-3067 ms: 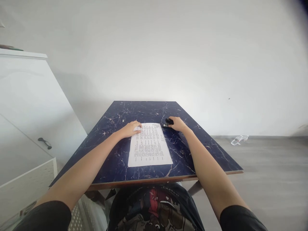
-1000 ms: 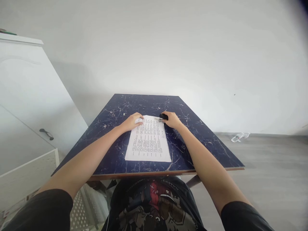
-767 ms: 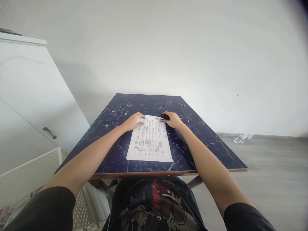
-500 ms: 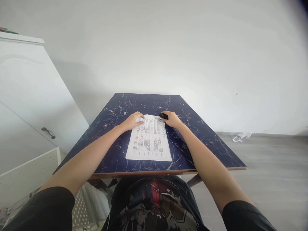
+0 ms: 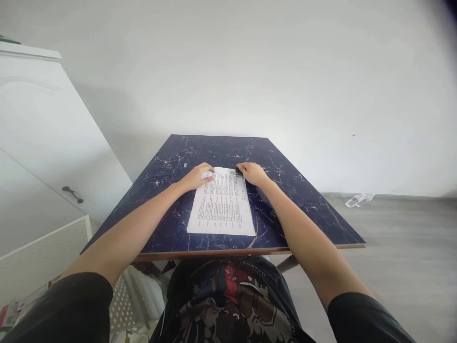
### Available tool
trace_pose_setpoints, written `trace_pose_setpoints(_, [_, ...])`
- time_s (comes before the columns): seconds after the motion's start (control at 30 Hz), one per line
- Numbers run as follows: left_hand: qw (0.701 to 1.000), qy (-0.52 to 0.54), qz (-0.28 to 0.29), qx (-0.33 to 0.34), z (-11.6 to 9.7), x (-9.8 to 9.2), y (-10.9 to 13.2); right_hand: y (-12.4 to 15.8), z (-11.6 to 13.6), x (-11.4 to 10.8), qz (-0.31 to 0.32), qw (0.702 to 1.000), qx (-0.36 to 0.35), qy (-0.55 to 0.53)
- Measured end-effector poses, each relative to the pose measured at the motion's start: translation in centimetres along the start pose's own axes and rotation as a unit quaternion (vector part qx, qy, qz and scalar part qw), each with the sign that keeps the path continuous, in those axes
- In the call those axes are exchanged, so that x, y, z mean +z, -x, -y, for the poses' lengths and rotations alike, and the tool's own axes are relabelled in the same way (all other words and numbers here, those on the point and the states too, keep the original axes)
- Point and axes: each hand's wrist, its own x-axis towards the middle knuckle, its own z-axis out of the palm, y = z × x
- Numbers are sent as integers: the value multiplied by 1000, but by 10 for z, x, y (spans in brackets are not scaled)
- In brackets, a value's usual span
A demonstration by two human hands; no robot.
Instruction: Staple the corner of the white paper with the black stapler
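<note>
Printed sheets of paper [image 5: 222, 205] lie on the dark blue marbled table [image 5: 274, 228], the lines of text running toward me. My left hand [image 5: 197, 176] grips their far left edge between thumb and fingers. At the far right corner of the paper, my right hand [image 5: 253, 173] is closed over a small black stapler [image 5: 239, 170]. Most of the stapler is hidden under the fingers, and its front end is over the paper's corner. Whether its jaws are pressed fully together cannot be seen.
A tiny pale piece [image 5: 185, 165] lies on the table left of the paper. To the left stands a white cabinet [image 5: 32, 119] with a dark handle [image 5: 72, 194]. A clear plastic item [image 5: 359, 200] lies on the floor by the wall.
My right hand has moved further over the stapler, pressing down on it, so less of its black body shows. My left hand keeps its hold on the paper. The view has shifted slightly.
</note>
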Motion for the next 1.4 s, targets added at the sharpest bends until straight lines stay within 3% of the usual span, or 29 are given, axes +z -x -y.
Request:
trace_pose_setpoints(0.4, [1000, 6, 2, -4, -2, -1, 1, -1, -3, 3, 4, 1000, -2, 13])
trace_pose_setpoints(1.13, [1000, 1, 5, -2, -3, -1, 1, 9, 22, 9, 43, 981, -49, 180])
trace_pose_setpoints(1.4, [1000, -1, 11, -7, 0, 0, 1, 16, 2, 1, -12, 998, -41, 47])
